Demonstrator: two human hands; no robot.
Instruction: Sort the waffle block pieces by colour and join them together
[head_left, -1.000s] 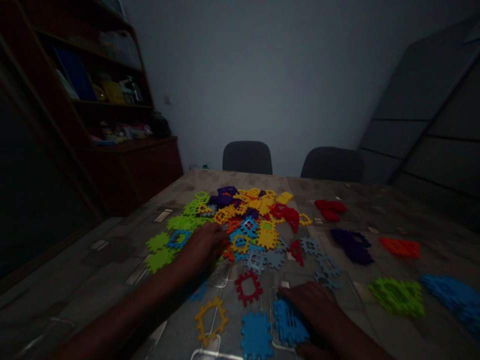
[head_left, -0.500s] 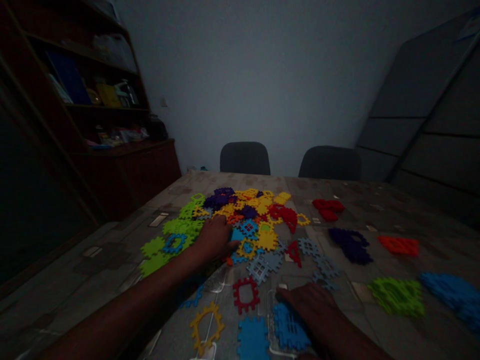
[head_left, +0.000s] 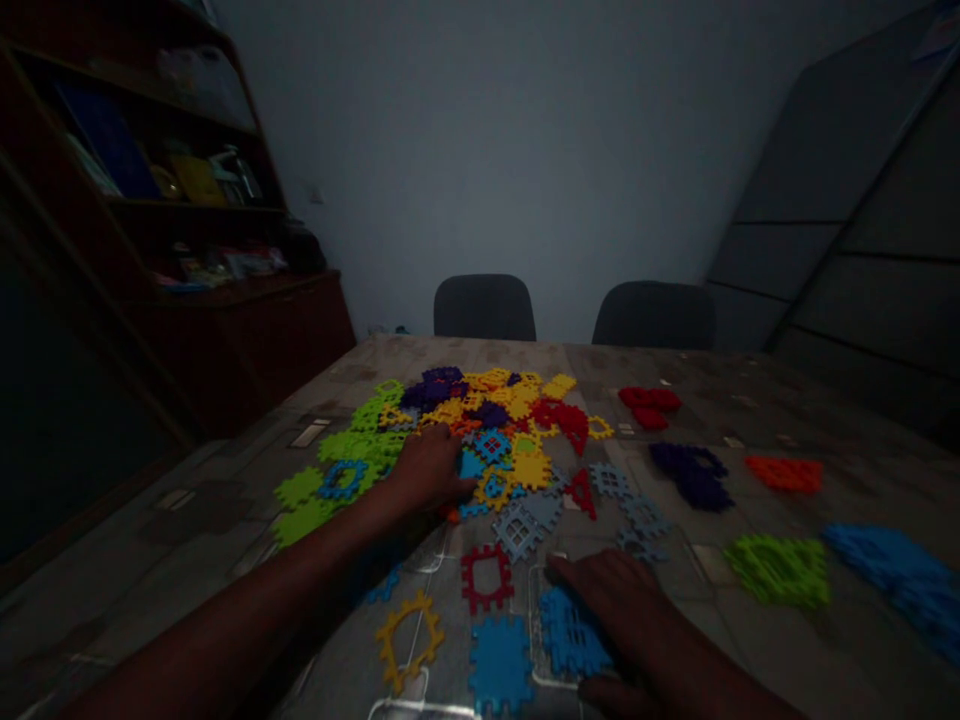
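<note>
My left hand [head_left: 431,465] reaches into the pile of plastic interlocking tiles, its thumb stretched out to the right, apart from the fingers. The fingertips are partly hidden, and I see nothing held. Close by its thumb lie a yellow frame tile [head_left: 495,488] and a blue window tile [head_left: 493,446]. My right hand [head_left: 619,595] spans a small stack of blue window tiles [head_left: 566,635], fingers along the far edge and thumb at the near edge. Left of that stack lie a flat blue tile [head_left: 500,665], a dark red frame tile [head_left: 486,578] and a yellow frame tile [head_left: 409,640].
Green tiles [head_left: 300,490] spread along the pile's left side; grey tiles [head_left: 517,530] lie in front. To the right sit separate groups: red [head_left: 649,405], purple [head_left: 690,475], orange [head_left: 784,473], green [head_left: 780,570] and blue [head_left: 900,575]. Two chairs [head_left: 485,307] [head_left: 654,315] stand beyond the table.
The camera view has shifted slightly. My right thumb shows more at the near edge of the blue stack. My left hand stays at the pile in nearly the same pose.
</note>
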